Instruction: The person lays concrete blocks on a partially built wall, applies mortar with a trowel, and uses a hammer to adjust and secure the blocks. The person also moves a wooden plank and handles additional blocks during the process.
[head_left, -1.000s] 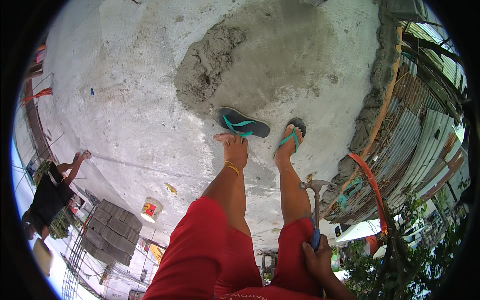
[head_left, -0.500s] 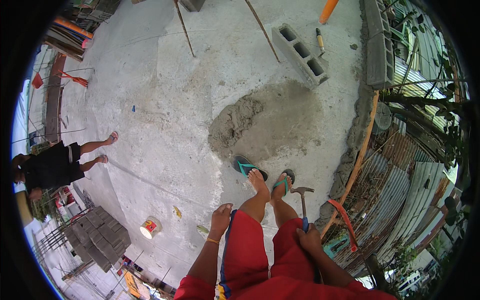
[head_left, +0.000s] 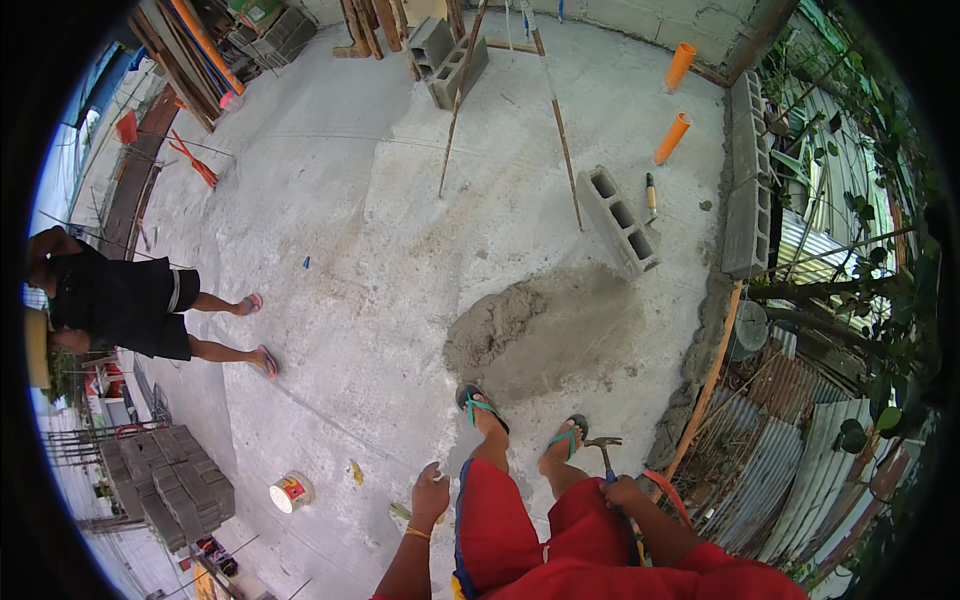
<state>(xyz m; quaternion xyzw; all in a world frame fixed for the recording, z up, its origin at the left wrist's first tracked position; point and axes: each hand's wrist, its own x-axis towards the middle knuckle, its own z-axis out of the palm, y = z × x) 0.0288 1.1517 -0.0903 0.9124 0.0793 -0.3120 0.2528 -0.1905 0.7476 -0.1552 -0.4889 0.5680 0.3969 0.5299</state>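
Right grip (head_left: 625, 493) closed firmly round the hammer (head_left: 607, 459), back on its blue handle, by my right thigh, claw head pointing forward. Left grip (head_left: 430, 495) hangs free, fingers loosely curled; it looks bare, though the palm is partly hidden. Hammer: likely head-heavy, stiff, hard to break; best held well back on the handle, which should not slip if dry. Bucket (head_left: 291, 492) off to my left. Just ahead of my sandals (head_left: 465, 396), damp-looking mortar (head_left: 495, 325), probably soft underfoot and in the way straight forward. At its far edge a hollow block (head_left: 615, 222), surely heavy and rough; trowel (head_left: 651, 197) just beside it, right. Person (head_left: 120, 300) well left. Rusty rods (head_left: 557, 120) slant up near the block; orange pipes (head_left: 672, 138) beyond.
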